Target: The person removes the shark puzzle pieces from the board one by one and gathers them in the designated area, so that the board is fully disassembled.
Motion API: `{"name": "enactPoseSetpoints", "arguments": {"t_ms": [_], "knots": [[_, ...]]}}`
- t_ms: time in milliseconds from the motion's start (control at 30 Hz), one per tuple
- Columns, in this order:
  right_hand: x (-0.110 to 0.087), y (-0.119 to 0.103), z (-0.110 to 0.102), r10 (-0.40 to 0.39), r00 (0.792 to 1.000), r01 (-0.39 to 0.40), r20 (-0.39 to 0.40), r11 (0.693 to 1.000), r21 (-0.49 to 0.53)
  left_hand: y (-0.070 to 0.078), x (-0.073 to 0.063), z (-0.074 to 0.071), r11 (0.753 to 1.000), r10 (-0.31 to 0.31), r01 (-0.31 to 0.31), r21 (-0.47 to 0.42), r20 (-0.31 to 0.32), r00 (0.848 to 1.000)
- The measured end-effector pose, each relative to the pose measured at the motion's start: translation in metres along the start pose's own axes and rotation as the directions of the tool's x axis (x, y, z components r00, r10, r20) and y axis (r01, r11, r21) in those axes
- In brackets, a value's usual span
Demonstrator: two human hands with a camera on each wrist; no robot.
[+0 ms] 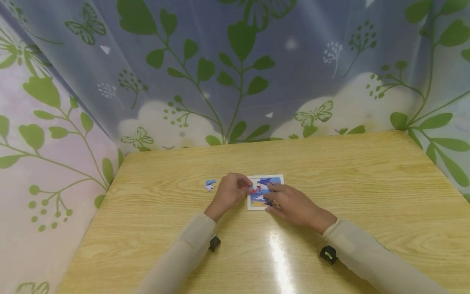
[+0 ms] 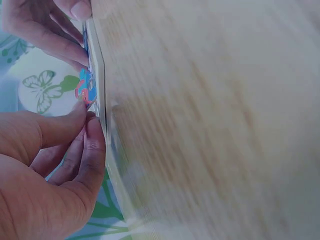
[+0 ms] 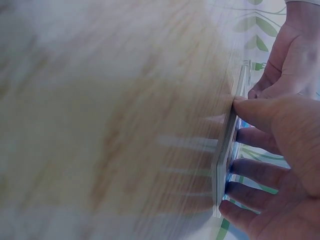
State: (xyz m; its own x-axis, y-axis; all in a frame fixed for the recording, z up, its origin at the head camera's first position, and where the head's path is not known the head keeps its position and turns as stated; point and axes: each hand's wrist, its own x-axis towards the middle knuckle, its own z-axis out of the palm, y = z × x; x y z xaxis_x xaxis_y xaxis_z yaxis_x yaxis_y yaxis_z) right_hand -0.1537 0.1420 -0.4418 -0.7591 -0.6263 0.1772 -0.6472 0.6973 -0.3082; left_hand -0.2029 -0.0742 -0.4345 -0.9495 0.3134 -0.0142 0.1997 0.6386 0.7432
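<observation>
Near the middle of the wooden table (image 1: 176, 245), the white-framed puzzle board (image 1: 257, 208) lies flat, its frame nearly square to the table's far edge. Yellow part of its picture faces the person, blue part faces away; long axis cannot be told, since the right side is covered. One red-and-blue piece (image 2: 86, 87) is at the board's left part, tilted up from the board surface rather than flat; its long axis is too small to read, and whether its lower edge touches the board cannot be told.

Surroundings: a loose puzzle piece (image 1: 210, 185) lies on the table left of the board, apart from it, just beyond the left hand (image 1: 230, 190). Leaf-printed curtain (image 1: 205, 94) hangs behind the table. Right hand (image 1: 295, 204) hides much of the board's right half; left hand partly hides the piece it holds.

Hands: left reaches in from the near left, wrist bent, thumb and fingertips pinching the red-and-blue piece above the board's left side. Right comes in from the near right, grasping nothing fully: fingers spread and extended, tips resting on the board, thumb against its near edge. Light sleeves (image 1: 183, 245) cover both forearms.
</observation>
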Motion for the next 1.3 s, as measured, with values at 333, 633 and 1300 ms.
{"name": "enactPoseSetpoints", "arguments": {"t_ms": [333,633,1300], "knots": [[0.0,0.0,0.0,-0.002,1.0,0.002,0.0,1.0,0.002,0.0,-0.003,-0.007,0.995,-0.043,0.042,-0.092,-0.012,0.999],[-0.001,0.001,0.001,-0.016,1.0,0.015,-0.017,1.0,-0.009,-0.006,-0.008,-0.019,0.992,-0.068,0.063,-0.108,-0.039,0.997],[-0.002,-0.001,0.0,-0.007,1.0,0.007,-0.003,1.0,-0.007,-0.039,-0.025,-0.063,0.97,-0.156,0.131,-0.203,-0.112,0.981]]}}
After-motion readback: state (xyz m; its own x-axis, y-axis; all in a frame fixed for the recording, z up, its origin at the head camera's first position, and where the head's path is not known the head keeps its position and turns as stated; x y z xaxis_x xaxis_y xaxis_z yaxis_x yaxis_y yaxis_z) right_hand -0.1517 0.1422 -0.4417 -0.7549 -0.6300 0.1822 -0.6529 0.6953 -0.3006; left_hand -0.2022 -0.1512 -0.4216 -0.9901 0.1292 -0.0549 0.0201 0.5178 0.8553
